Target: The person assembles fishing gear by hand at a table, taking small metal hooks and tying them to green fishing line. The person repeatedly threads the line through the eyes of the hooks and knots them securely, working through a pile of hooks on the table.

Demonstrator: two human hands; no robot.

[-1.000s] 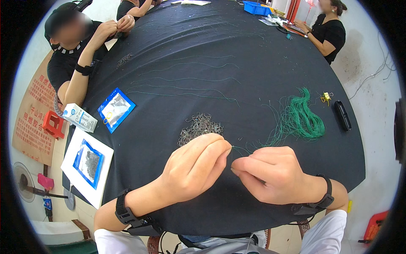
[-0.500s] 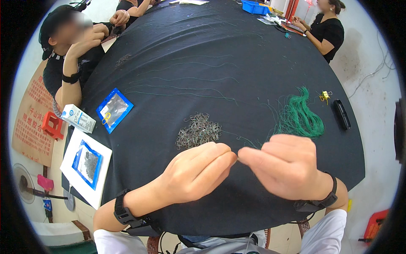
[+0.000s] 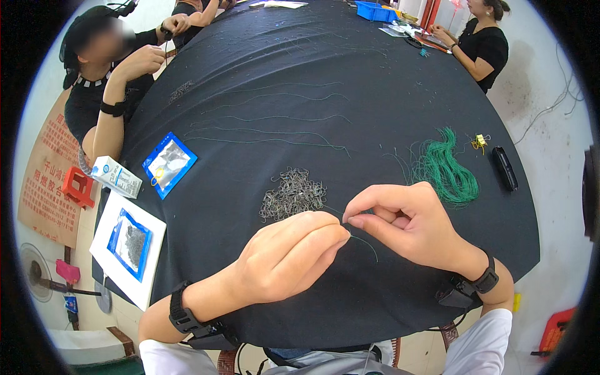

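My left hand (image 3: pixel 294 253) is closed in a pinch, its thumb hidden behind the fingers, on a thin green fishing line (image 3: pixel 367 241). A short tail of the line curves out past those fingertips. Right beside them, my right hand (image 3: pixel 409 224) has index finger and thumb pinched together at the same line, the other fingers curled. Whether a hook sits between the fingertips is hidden. Just beyond my left hand lies a heap of small metal fish hooks (image 3: pixel 292 194). A loose bundle of green fishing line (image 3: pixel 449 172) rests beyond my right hand.
Single green lines (image 3: pixel 275 131) lie across the black tablecloth (image 3: pixel 400 112). On the left are a blue-edged pouch (image 3: pixel 170 164), a carton (image 3: pixel 117 177) and a hook packet (image 3: pixel 130 242) on a white board. A black case (image 3: pixel 505 169) lies right. Other people sit around the table.
My right hand has turned, showing its thumb and index finger pinched, and a line tail now shows below the fingertips. My left hand stays nearly still. The person at left has shifted their hands.
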